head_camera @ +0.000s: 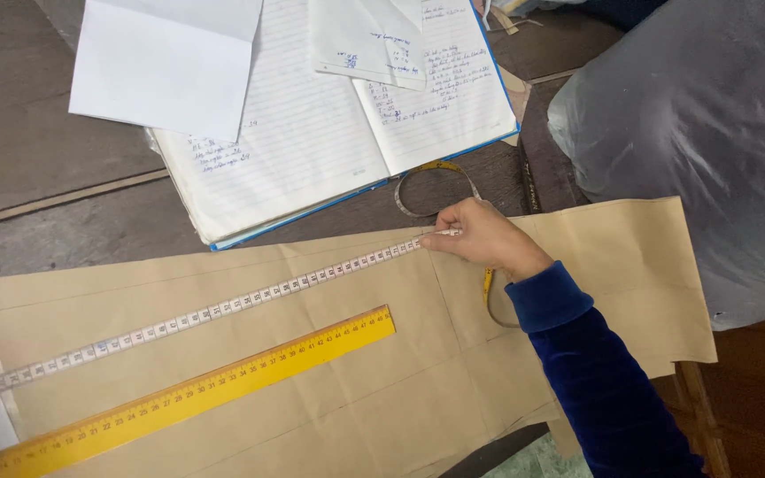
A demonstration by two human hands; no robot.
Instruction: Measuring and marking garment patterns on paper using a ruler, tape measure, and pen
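While the tape measure is lying flat across the brown paper, the right hand is pinching a white pencil w/ tape. Yellow ruler at 7 o'clock, notebook at 11.

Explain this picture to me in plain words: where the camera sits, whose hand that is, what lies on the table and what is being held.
The one picture comes from a camera worn on a person's head, looking down at their work. No machine is involved, only bare hands. Just the right hand shows, coming out of a dark blue sleeve; the left hand is out of view. It pinches a thin white stick, perhaps chalk or a pencil, against a white measuring tape stretched flat across a sheet of brown paper. The spare tape loops behind the hand. A yellow ruler lies on the paper below the tape. Above are an open lined notebook with loose white sheets on top, and at the right a grey plastic-covered bundle.
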